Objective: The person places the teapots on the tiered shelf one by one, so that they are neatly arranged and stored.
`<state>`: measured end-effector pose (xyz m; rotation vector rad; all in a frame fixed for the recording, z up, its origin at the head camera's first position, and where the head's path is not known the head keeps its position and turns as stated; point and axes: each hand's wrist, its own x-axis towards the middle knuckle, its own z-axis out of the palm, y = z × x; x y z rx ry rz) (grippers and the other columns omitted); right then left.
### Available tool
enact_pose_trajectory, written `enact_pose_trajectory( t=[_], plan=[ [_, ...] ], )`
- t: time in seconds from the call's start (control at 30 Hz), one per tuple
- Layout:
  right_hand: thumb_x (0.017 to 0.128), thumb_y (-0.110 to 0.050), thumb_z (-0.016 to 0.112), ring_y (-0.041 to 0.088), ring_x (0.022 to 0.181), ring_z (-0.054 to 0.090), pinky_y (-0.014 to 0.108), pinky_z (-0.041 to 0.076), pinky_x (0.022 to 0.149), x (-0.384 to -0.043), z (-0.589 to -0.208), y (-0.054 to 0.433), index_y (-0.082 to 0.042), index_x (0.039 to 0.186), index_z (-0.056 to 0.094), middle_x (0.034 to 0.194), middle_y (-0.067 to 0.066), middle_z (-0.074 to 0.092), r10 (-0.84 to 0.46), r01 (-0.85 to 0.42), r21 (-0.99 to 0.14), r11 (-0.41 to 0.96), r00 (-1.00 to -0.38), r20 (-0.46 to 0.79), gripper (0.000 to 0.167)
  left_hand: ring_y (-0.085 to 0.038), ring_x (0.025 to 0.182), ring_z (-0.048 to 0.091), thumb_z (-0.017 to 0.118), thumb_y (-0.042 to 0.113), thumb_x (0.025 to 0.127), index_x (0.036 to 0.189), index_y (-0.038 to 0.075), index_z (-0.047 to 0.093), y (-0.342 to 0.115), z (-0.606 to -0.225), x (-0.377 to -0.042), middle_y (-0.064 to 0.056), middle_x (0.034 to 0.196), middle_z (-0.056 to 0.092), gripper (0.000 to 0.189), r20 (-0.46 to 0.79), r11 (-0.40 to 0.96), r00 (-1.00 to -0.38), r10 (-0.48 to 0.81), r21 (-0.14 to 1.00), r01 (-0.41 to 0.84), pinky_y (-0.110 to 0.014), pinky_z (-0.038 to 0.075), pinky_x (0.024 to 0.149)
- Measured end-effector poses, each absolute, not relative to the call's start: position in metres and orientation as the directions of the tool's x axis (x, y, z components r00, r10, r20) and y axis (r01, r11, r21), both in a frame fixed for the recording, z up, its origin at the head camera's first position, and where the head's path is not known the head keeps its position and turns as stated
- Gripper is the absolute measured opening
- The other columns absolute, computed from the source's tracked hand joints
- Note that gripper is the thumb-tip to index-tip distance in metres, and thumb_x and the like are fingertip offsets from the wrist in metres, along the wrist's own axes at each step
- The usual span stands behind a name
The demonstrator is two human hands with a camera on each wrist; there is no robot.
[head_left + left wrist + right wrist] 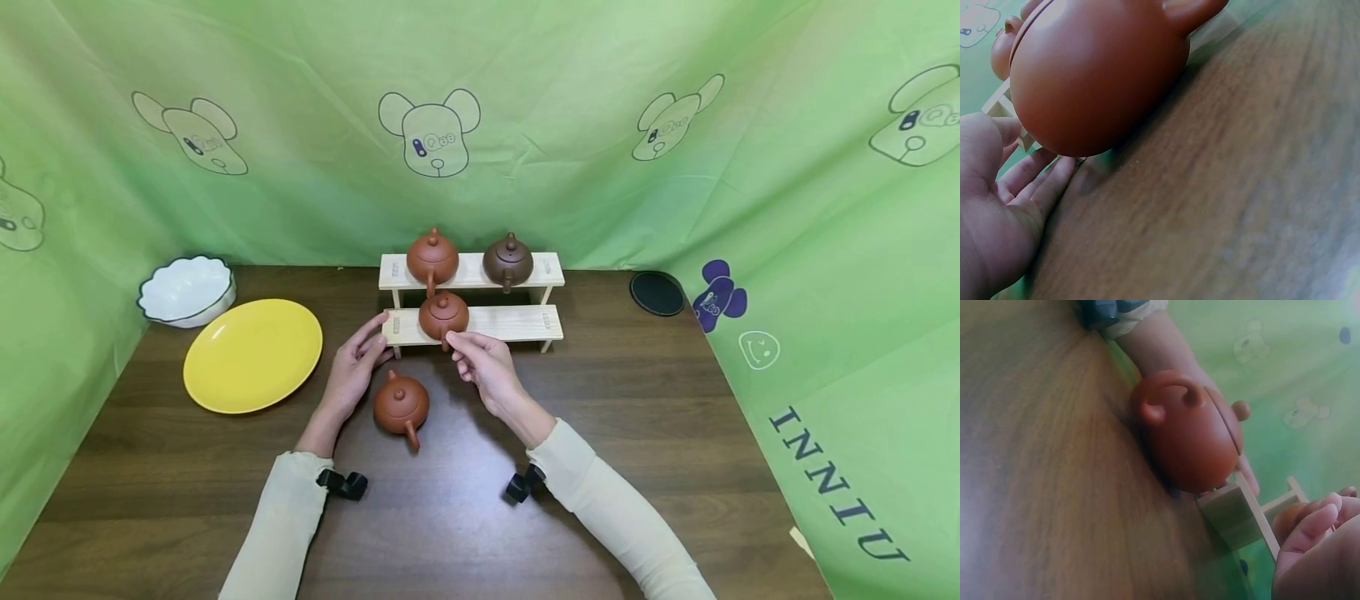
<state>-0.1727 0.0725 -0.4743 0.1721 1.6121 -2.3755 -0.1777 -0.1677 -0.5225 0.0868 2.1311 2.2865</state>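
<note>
In the head view, my right hand (487, 371) pinches the handle of a reddish-brown clay teapot (444, 315) on the lower tier of a pale wooden two-tier rack (510, 323). My left hand (354, 364) is at the left end of that tier, its fairly straight fingers against the wood. Another reddish-brown teapot (401, 404) stands on the table between my forearms, handle toward me; it fills much of the left wrist view, beside my left hand (997, 206). The right wrist view shows my right hand (1322, 544) by the rack, its grip partly hidden.
On the upper tier stand a reddish-brown teapot (432, 257) and a dark brown one (508, 260). A yellow plate (253, 356) and a white scalloped bowl (187, 292) are at the left. A black round coaster (657, 293) lies back right. Green cloth (540, 175) surrounds the wooden table (637, 417).
</note>
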Motion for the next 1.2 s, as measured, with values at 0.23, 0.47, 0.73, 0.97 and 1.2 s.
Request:
enact_pose_trajectory(
  t=[0.23, 0.47, 0.73, 0.97, 1.2],
  plan=[
    [0.105, -0.006, 0.074, 0.002, 0.058, 0.049, 0.011, 0.034, 0.048, -0.169, -0.476, 0.077, -0.017, 0.091, 0.078, 0.070, -0.006, 0.060, -0.111, 0.287, -0.892, -0.349, -0.958, -0.265, 0.018, 0.005, 0.125, 0.066, 0.054, 0.011, 0.119, 0.168, 0.005, 0.048, -0.168, -0.522, -0.178, -0.016, 0.169, 0.049, 0.050, 0.031, -0.063, -0.998, 0.053, 0.998, 0.027, -0.024, 0.061, 0.107],
    [0.106, -0.005, 0.073, 0.001, 0.059, 0.050, 0.011, 0.034, 0.047, -0.164, -0.473, 0.080, -0.015, 0.095, 0.077, 0.072, -0.005, 0.061, -0.109, 0.296, -0.886, -0.357, -0.955, -0.275, 0.016, 0.005, 0.124, 0.066, 0.054, 0.011, 0.118, 0.168, 0.004, 0.048, -0.168, -0.522, -0.177, -0.015, 0.169, 0.050, 0.050, 0.030, -0.067, -0.998, 0.046, 0.997, 0.027, -0.023, 0.061, 0.107],
    [0.107, -0.005, 0.071, 0.001, 0.057, 0.050, 0.011, 0.034, 0.047, -0.156, -0.474, 0.081, -0.018, 0.094, 0.075, 0.070, -0.006, 0.061, -0.128, 0.329, -0.878, -0.348, -0.944, -0.304, 0.018, 0.005, 0.125, 0.065, 0.054, 0.012, 0.119, 0.168, 0.005, 0.048, -0.168, -0.522, -0.178, -0.013, 0.170, 0.049, 0.050, 0.033, -0.058, -0.998, 0.046, 0.998, 0.030, -0.024, 0.061, 0.108],
    [0.106, -0.006, 0.071, 0.002, 0.057, 0.048, 0.012, 0.033, 0.047, -0.148, -0.476, 0.082, -0.016, 0.094, 0.072, 0.071, -0.004, 0.059, -0.155, 0.336, -0.885, -0.322, -0.941, -0.301, 0.016, 0.005, 0.125, 0.065, 0.054, 0.012, 0.119, 0.168, 0.006, 0.049, -0.169, -0.522, -0.178, -0.012, 0.171, 0.048, 0.050, 0.032, -0.054, -0.998, 0.046, 0.998, 0.030, -0.024, 0.061, 0.108],
    [0.106, -0.008, 0.071, 0.003, 0.057, 0.048, 0.012, 0.035, 0.048, -0.136, -0.478, 0.084, -0.016, 0.095, 0.073, 0.072, -0.004, 0.060, -0.175, 0.353, -0.886, -0.302, -0.934, -0.312, 0.014, 0.005, 0.124, 0.066, 0.054, 0.011, 0.119, 0.168, 0.005, 0.049, -0.168, -0.523, -0.178, -0.013, 0.170, 0.048, 0.050, 0.036, -0.056, -0.998, 0.046, 0.998, 0.033, -0.024, 0.061, 0.107]
  ],
)
